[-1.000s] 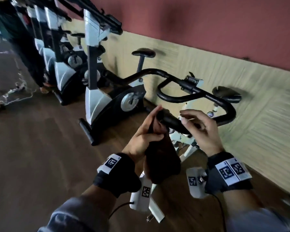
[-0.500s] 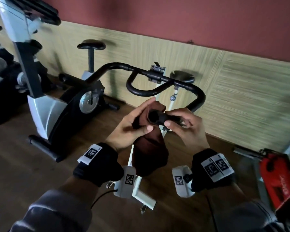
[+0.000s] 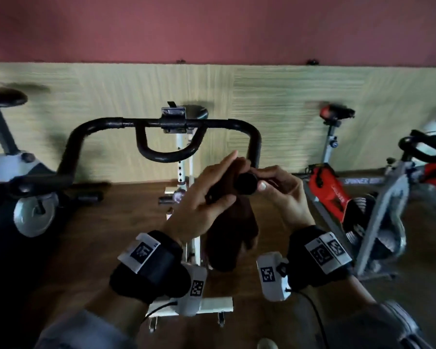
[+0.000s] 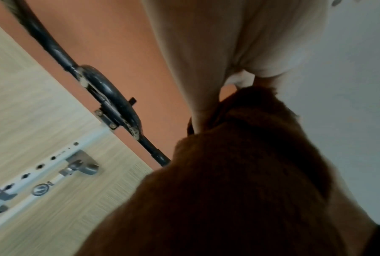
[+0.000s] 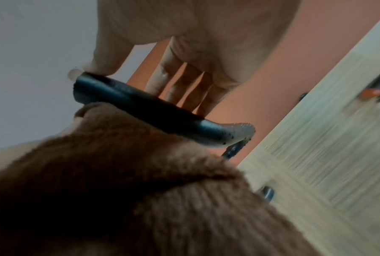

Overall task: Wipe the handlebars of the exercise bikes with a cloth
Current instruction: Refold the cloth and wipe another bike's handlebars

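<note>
Only one text can be made out — "SPINNER" in pale letters on the grey frame bar (image 3: 363, 180) of the red bike, right of the fingers (image 3: 275, 172); the rest is blurred.

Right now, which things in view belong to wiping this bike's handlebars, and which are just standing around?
In the job:
- brown cloth, held by the left hand
- black handlebar, its near end pinched by the right hand

Standing by:
- red bike
- bike at left
- saddle behind the bar
</note>
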